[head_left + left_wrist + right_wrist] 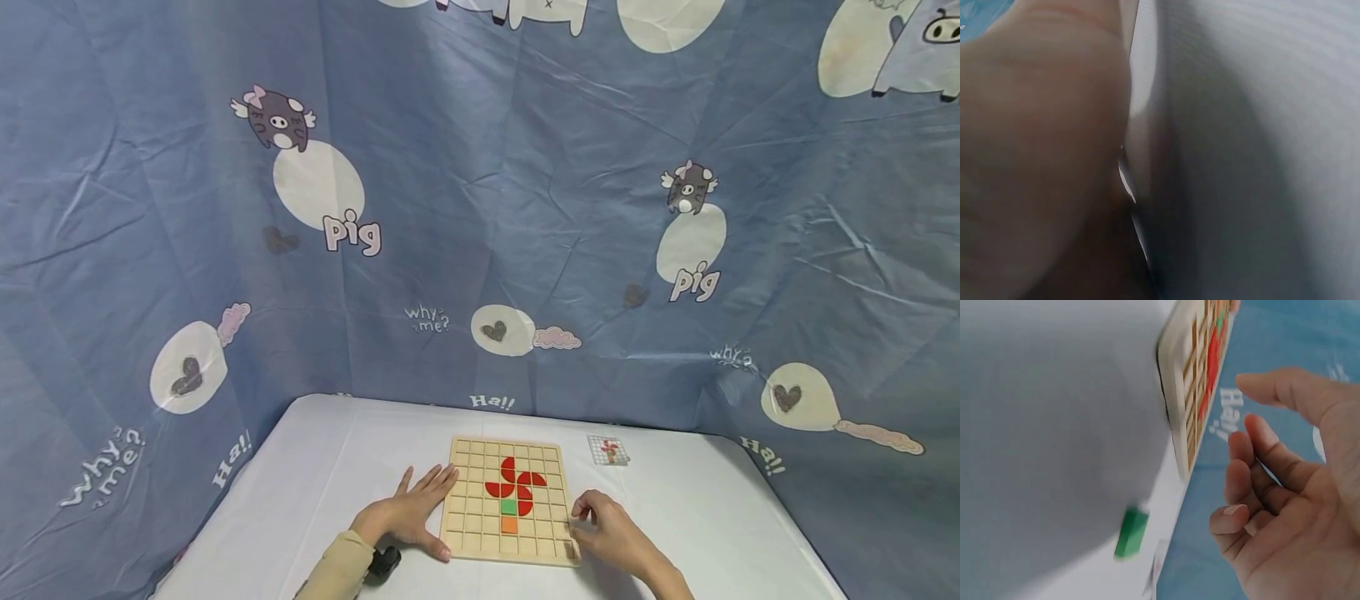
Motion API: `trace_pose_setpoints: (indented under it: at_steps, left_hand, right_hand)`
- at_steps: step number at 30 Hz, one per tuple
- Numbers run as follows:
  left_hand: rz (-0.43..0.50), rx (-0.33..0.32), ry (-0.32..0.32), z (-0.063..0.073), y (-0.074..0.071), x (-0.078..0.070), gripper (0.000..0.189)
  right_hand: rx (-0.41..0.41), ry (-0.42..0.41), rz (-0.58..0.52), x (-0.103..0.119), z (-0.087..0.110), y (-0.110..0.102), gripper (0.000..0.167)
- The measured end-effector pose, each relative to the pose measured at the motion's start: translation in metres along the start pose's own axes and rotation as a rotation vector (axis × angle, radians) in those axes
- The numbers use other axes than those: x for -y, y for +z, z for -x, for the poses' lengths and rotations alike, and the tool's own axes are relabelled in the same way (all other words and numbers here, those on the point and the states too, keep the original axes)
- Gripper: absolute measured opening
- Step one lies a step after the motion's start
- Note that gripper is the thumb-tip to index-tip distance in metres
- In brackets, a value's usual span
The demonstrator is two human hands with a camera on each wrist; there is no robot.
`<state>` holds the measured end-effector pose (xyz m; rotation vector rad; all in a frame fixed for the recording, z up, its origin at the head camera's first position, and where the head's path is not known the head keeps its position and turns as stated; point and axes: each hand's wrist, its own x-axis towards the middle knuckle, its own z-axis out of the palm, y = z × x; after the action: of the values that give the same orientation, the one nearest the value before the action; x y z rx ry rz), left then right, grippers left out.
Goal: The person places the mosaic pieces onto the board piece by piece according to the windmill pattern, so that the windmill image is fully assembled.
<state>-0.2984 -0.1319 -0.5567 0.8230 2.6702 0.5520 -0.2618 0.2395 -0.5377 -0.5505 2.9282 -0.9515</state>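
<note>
A wooden grid board [472, 546] lies on the white table. Several red quarter-round pieces [508, 469] form a pinwheel on it, with a green square [508, 507] and an orange square [509, 525] below. My left hand [405, 517] lies with fingers spread, its fingertips and thumb at the board's left edge; the left wrist view is mostly blurred skin and white cloth. Beside the board's lower right edge, my right hand [1297, 512] has loosely bent fingers, thumb apart from them, holding nothing. A loose green block [1130, 533] lies on the table in the right wrist view.
A small card [607, 451] with a pinwheel picture on a grid is behind the board on the right. Blue patterned cloth [420, 275] hangs around the table's back and sides. A black strap device [385, 563] is on my left wrist.
</note>
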Motion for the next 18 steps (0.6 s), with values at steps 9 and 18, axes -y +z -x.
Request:
trace_pose_setpoints:
  at_steps: [9,18]
  left_hand:
    - [0.000,0.002,0.000,-0.001,0.000,0.000,0.126]
    - [0.008,0.006,-0.006,-0.002,0.001,0.001,0.127]
  right_hand:
    - [0.082,0.045,-0.016,-0.027,0.015,-0.024,0.038]
    - [0.085,0.091,-0.018,-0.048,0.021,-0.028,0.046]
